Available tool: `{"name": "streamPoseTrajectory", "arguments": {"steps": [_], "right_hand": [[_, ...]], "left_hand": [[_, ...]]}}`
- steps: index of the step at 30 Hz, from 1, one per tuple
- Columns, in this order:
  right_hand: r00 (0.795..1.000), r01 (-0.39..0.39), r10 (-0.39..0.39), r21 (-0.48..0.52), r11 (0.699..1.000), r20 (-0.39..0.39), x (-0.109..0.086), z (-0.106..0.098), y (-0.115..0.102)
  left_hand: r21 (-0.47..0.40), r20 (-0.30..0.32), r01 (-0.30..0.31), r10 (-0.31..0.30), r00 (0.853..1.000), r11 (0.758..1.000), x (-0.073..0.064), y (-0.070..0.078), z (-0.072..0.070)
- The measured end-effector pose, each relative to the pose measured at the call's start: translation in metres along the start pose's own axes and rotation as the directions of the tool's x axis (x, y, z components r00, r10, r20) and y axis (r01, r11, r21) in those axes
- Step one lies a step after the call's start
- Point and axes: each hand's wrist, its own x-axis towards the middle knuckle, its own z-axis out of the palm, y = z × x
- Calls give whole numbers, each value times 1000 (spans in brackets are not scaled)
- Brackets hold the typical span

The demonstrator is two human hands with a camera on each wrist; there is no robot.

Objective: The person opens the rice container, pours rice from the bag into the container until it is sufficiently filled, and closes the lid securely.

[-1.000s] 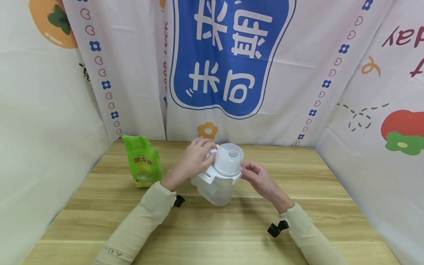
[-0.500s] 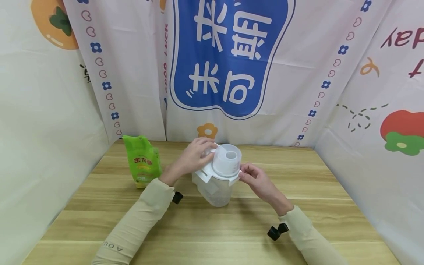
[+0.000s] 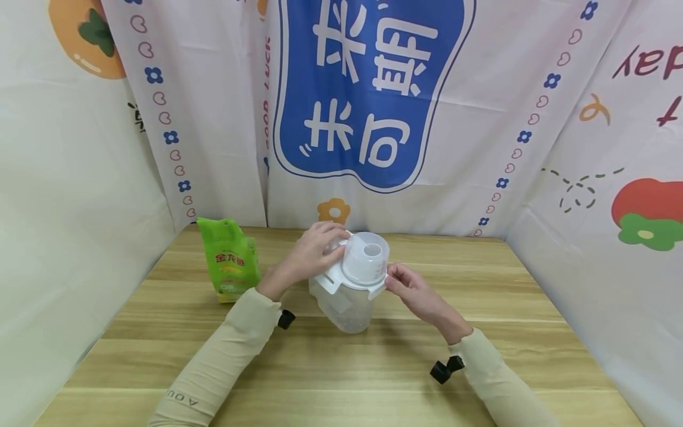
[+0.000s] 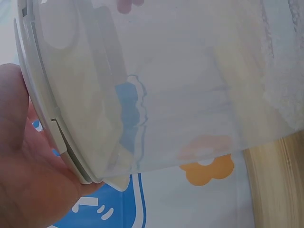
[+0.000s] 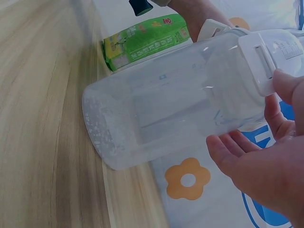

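A clear plastic storage container (image 3: pixel 349 311) with a white lid (image 3: pixel 335 277) and a clear measuring cup (image 3: pixel 366 261) on top stands mid-table. White grains (image 5: pixel 99 128) lie at its bottom in the right wrist view. My left hand (image 3: pixel 315 252) grips the lid from the left, fingers bent over its far side and thumb beside the cup. From the right, my right hand (image 3: pixel 413 290) holds a side latch (image 5: pixel 259 64) of the lid, thumb on its edge and index finger under it. The other right fingers lie close to the container wall.
To the left stands a green printed bag (image 3: pixel 232 261), behind the left forearm. The wooden table (image 3: pixel 341 379) ends at a printed cloth (image 3: pixel 235 178) at the back, with white cloth walls on both sides.
Since a second ago the container's top has shifted slightly left, and the right hand's fingers have closed in on the latch. Over the last half second almost nothing moves.
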Motion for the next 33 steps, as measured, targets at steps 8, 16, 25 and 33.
{"name": "streamPoseTrajectory", "arguments": {"steps": [8, 16, 25, 33], "right_hand": [[999, -14, 14, -7, 1000, 30, -2, 0, -2], [1000, -9, 8, 76, 997, 24, -1, 2, 5], [999, -43, 44, 113, 993, -2, 1, 4, -2], [995, -82, 90, 129, 988, -51, 2, 7, -9]], "left_hand": [[-2, -1, 3, -3, 1000, 1000, 0, 0, 1], [-5, 0, 0, 0, 1000, 1000, 2, 0, 0], [-2, 18, 8, -8, 1000, 1000, 2, 0, -3], [-14, 26, 9, -9, 1000, 1000, 2, -1, -4]]}}
